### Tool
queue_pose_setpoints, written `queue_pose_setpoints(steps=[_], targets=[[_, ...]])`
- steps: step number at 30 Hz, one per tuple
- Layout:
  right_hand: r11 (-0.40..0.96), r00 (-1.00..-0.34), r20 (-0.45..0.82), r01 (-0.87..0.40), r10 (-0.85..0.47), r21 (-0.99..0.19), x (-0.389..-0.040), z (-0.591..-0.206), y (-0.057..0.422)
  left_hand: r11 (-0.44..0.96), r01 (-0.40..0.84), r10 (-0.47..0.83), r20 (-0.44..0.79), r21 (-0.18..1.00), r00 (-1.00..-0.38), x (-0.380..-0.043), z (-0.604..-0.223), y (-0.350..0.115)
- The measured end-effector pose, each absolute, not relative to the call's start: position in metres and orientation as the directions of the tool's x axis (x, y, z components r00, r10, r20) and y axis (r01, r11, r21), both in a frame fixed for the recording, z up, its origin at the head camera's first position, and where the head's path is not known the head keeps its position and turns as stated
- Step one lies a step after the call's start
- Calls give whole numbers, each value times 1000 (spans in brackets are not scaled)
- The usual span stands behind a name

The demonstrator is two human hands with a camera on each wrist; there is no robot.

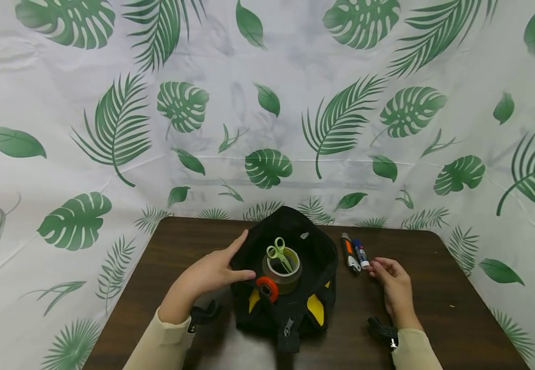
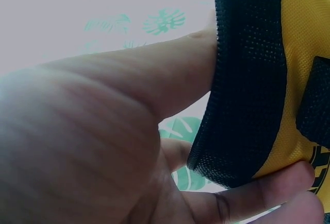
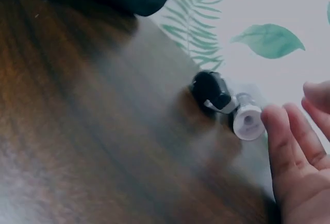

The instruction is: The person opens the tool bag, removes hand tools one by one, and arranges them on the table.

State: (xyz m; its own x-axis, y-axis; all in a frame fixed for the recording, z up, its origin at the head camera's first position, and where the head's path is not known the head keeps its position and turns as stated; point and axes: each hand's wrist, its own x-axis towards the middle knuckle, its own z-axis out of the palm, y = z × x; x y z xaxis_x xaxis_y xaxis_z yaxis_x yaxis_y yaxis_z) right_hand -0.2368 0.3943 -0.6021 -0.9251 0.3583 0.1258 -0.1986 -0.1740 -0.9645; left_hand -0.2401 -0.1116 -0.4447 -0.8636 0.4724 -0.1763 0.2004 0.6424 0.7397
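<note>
One blue tube (image 1: 360, 251) lies just beside the relaxed right fingers (image 3: 279, 140); left fingers (image 2: 258, 193) grip the bag rim (image 2: 248, 80).

Blk/ylw bag (image 1: 295, 303) stands upright, open; blue tube (image 1: 360, 253) w/ wht end lies to its R.

Rough, matt woven cloth on the bag (image 1: 311, 280); inside it, plastic-looking scissors (image 1: 282, 256); right of it, a smooth plastic tube (image 1: 361, 254); beneath it, sheeny wood-grained table (image 1: 434, 288)!
</note>
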Motion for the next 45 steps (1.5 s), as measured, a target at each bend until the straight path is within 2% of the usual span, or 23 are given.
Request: queue_pose_setpoints(steps=[5,10,13,16,20,25,32,39,45], targets=[[-339,-961,134,-213,241,-916,-234,-601,402,645,203,472,-175,737,-864,-240,-445,-112],[-588,-980,189,-184,53,-788,-237,-601,403,648,211,473,-169,732,-865,-243,-445,-111],[-704,-957,264,-106,-119,-702,-239,-604,399,646,209,474,-171,734,-863,-245,-445,-111],[-763,-901,329,3,-283,-647,-239,-607,397,646,211,477,-173,734,-862,-245,-446,-111],[-779,-834,363,122,-417,-615,-239,-605,396,645,214,478,-169,733,-862,-246,-446,-111],[-785,-815,357,181,-457,-592,-238,-599,390,639,210,479,-170,740,-861,-246,-447,-111],[-789,-807,399,128,-435,-601,-235,-577,371,638,207,479,-171,742,-861,-245,-448,-113],[-776,-734,500,58,-460,-628,-224,-529,337,635,195,483,-186,748,-856,-242,-450,-116],[-699,-701,491,15,-517,-715,-209,-488,295,635,209,485,-174,744,-857,-243,-450,-115]])
